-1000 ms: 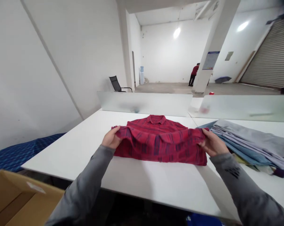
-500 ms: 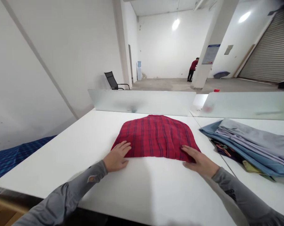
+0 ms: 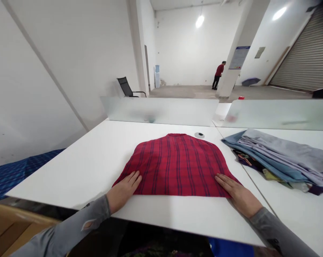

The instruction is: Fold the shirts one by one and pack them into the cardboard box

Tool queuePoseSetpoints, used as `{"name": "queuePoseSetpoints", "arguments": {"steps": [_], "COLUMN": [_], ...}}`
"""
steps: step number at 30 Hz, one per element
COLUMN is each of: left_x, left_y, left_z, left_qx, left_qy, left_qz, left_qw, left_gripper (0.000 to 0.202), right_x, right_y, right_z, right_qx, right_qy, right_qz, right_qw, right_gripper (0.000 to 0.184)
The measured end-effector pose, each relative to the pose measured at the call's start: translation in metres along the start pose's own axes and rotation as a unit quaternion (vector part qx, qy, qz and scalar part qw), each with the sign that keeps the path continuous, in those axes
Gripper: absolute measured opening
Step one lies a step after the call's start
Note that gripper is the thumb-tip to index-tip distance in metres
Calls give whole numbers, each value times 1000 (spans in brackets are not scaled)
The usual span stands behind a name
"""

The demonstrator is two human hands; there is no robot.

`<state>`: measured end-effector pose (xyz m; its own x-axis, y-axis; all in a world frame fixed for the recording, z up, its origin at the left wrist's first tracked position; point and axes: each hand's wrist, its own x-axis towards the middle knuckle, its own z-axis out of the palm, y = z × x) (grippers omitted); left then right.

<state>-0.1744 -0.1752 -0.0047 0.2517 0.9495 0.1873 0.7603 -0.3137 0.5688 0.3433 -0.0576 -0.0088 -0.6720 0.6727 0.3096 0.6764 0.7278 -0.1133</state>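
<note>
A red shirt with dark blue plaid lines lies spread on the white table, its neckline pointing away from me and its lower edge straight and near me. My left hand rests flat on the shirt's lower left corner, fingers stretched out. On the lower right part, my right hand lies flat with its fingers extended. Neither hand grips the fabric. The ends of the sleeves are not visible.
Folded clothes in grey and blue are piled at the right. Behind the shirt is a round grommet; a frosted divider lines the table's far edge. Blue patterned fabric is at left, a cardboard box below. A person stands far off.
The shirt's lower edge has come toward me and its wrinkles are flatter. Both hands have moved nearer and farther apart. The grommet behind the shirt now shows.
</note>
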Motion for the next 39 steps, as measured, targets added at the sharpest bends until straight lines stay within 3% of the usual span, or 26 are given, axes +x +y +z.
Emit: {"name": "queuePoseSetpoints", "arguments": {"steps": [2, 4, 6, 8, 9, 10, 11, 13, 16, 18, 22, 24, 26, 28, 30, 32, 35, 37, 39], "left_x": [-12, -2, 26, 65, 85, 105, 124, 153, 173, 173, 164, 158, 149, 138, 127, 119, 106, 94, 80], "left_y": [5, 9, 10, 7, 3, -2, -8, -19, -33, -38, -31, -18, 2, 26, 50, 69, 87, 94, 100], "left_z": [-7, -20, -34, -45, -48, -50, -51, -49, -42, -39, -39, -33, -17, 9, 37, 60, 73, 75, 76], "left_qx": [-30, -80, -93, -19, 44, 97, 129, 150, 160, 177, 205, 211, 209, 202, 187, 181, 169, 156, 144], "left_qy": [-17, -24, 21, 98, 126, 138, 129, 110, 116, 140, 189, 213, 213, 171, 95, 44, 15, 14, 27], "left_qz": [-6, -15, -45, -114, -163, -220, -265, -304, -306, -303, -286, -223, -118, -26, 20, 54, 62, 75, 91], "left_qw": [999, 996, 994, 988, 977, 961, 947, 934, 931, 926, 917, 927, 947, 964, 978, 981, 983, 985, 985], "left_gripper": [49, 47, 37, 28, 28, 27, 26, 19, 9, 12, 22, 30, 42, 60, 68, 67, 65, 64, 65], "right_x": [-15, -19, -13, 2, 11, 21, 31, 49, 68, 71, 68, 67, 69, 75, 87, 106, 153, 193, 233], "right_y": [0, 9, 21, 29, 30, 29, 26, 17, 10, 12, 17, 13, 6, -1, -5, -5, -18, -44, -86], "right_z": [-15, -32, -44, -48, -48, -46, -44, -37, -26, -20, -21, -26, -29, -28, -26, -29, -46, -57, -58], "right_qx": [95, 222, 326, 378, 391, 402, 414, 424, 398, 409, 502, 535, 565, 585, 596, 599, 600, 598, 588], "right_qy": [-16, -22, 31, 100, 117, 113, 91, 48, 19, 6, -10, -14, -7, 11, 23, 22, 16, 18, 4], "right_qz": [40, 126, 287, 448, 498, 522, 523, 493, 481, 489, 485, 483, 473, 460, 452, 439, 382, 310, 231], "right_qw": [995, 967, 900, 804, 765, 744, 740, 758, 781, 770, 716, 693, 676, 667, 664, 669, 703, 738, 775], "right_gripper": [65, 58, 49, 41, 41, 41, 42, 39, 27, 22, 18, 21, 24, 29, 30, 26, 25, 26, 28]}}
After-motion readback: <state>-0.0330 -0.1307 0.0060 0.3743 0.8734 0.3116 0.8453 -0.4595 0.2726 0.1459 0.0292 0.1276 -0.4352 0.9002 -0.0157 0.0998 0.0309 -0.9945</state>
